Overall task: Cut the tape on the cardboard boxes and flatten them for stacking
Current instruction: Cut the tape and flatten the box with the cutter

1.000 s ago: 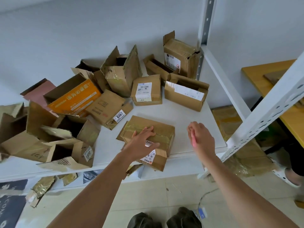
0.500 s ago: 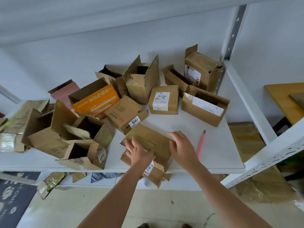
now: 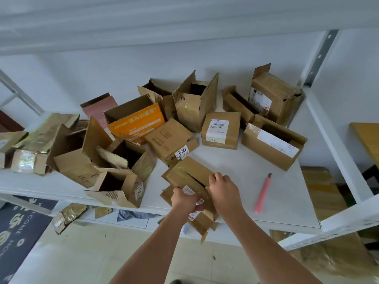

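A small brown taped box (image 3: 187,177) lies at the front edge of the white shelf (image 3: 242,167), partly hanging over it. My left hand (image 3: 184,198) grips its near left flap by the white label. My right hand (image 3: 222,191) curls its fingers over the right flap, and a dark gap shows between the two flaps. A pink utility knife (image 3: 263,194) lies on the shelf to the right of my hands, untouched.
Several opened and taped cardboard boxes crowd the shelf behind and to the left, among them an orange one (image 3: 136,125) and one labelled 6367 (image 3: 170,140). A white shelf post (image 3: 336,152) runs along the right. Cardboard scraps (image 3: 67,216) lie on the floor below.
My right hand put the pink knife down on the shelf and moved left to the box. Both hands now pull at its top flaps, which have parted. The camera tilted upward.
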Tool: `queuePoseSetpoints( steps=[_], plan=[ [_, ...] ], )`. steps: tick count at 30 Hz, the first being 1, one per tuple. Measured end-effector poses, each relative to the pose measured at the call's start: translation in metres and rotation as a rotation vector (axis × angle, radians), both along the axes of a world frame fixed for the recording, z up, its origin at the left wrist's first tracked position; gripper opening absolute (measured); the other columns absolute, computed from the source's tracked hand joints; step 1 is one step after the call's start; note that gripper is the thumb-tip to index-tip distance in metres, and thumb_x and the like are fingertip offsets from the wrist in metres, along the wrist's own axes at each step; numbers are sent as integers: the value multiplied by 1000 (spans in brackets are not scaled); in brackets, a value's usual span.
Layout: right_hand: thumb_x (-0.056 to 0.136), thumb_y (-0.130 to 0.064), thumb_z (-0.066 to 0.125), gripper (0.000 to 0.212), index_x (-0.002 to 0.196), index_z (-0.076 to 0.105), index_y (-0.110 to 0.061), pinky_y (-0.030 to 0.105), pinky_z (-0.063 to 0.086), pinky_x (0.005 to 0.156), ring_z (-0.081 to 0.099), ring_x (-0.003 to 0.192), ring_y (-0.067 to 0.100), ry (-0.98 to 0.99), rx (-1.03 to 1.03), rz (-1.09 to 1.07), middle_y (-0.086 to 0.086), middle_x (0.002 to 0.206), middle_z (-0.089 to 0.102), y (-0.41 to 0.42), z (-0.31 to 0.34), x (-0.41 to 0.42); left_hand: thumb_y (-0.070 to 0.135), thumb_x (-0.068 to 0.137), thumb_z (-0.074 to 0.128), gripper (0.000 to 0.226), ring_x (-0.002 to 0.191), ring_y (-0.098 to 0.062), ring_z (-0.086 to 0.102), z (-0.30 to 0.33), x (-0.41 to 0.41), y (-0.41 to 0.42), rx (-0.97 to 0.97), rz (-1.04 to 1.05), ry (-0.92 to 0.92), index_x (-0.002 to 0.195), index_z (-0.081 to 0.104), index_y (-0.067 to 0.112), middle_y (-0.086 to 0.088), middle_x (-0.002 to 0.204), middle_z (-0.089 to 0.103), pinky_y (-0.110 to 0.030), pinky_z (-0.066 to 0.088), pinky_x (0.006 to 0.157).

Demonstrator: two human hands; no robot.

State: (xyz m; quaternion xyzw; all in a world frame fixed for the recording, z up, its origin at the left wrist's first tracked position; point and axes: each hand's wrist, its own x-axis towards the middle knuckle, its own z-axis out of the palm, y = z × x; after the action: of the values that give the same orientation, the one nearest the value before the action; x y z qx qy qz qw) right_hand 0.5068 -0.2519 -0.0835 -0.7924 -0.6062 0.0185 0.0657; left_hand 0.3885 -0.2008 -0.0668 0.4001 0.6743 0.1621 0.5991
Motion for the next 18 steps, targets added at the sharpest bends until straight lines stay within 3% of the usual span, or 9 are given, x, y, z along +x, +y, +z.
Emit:
queuePoseSetpoints(
  steps=[5,9,13,18],
  plan=[
    [108,-34,30,40,133,51,-13,28,53,84,60,107,20,31,12,86,3,125,59,2,6,15,5,82,77,59,53,-27,70,0,-4,2,6,-11,3,128,39,9,-16,114,53,-27,54,44],
    [106,-33,36,36,117,65,-14,26,51,76,65,92,18,176,15,70,2,106,68,5,17,23,6,84,74,59,65,-34,71,3,-3,2,1,-30,25,130,37,11,-13,114,51,-27,53,43],
    [105,-27,40,33,80,57,-14,21,40,56,57,68,15,549,24,-155,-2,70,55,-4,21,48,6,86,73,46,63,-28,69,0,-7,4,36,-125,21,121,44,14,-11,108,55,-29,56,48],
    [106,-28,38,38,72,48,-15,25,31,58,40,61,12,949,60,-420,-1,65,41,-36,8,61,10,86,73,35,71,-23,68,-6,-9,6,103,-256,48,111,49,14,-8,99,61,-26,54,48]
  ],
)
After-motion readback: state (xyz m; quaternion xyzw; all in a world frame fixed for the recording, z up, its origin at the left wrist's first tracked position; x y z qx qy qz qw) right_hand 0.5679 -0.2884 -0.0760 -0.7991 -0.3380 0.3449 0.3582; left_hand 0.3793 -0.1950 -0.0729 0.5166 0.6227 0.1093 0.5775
